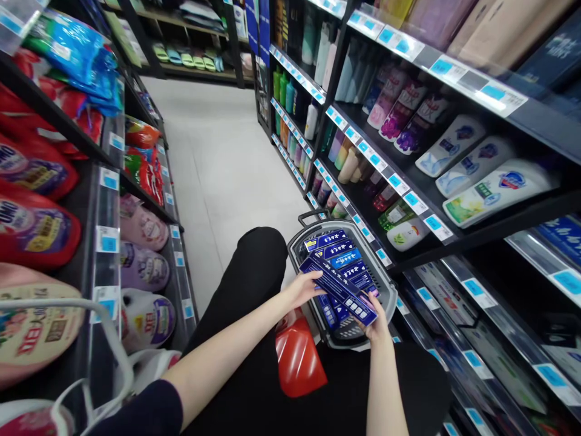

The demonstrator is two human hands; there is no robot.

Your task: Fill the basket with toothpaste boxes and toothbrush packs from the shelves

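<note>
A grey shopping basket (297, 245) stands on the floor by the right shelving, holding several blue toothpaste boxes (338, 248). Over it I hold a small stack of long blue boxes (341, 289). My right hand (376, 325) grips the stack's near end from below. My left hand (303, 289) rests its fingers on the stack's far left end. My dark-trousered knees (256, 266) are bent below my arms.
Right shelves (426, 206) carry shampoo and body-wash bottles (494, 189) behind blue price tags. Left shelves hold detergent pouches and bottles (34, 230). A red object (297, 357) lies beside my leg. A white-tiled aisle (218, 151) runs ahead to slipper shelves (188, 57).
</note>
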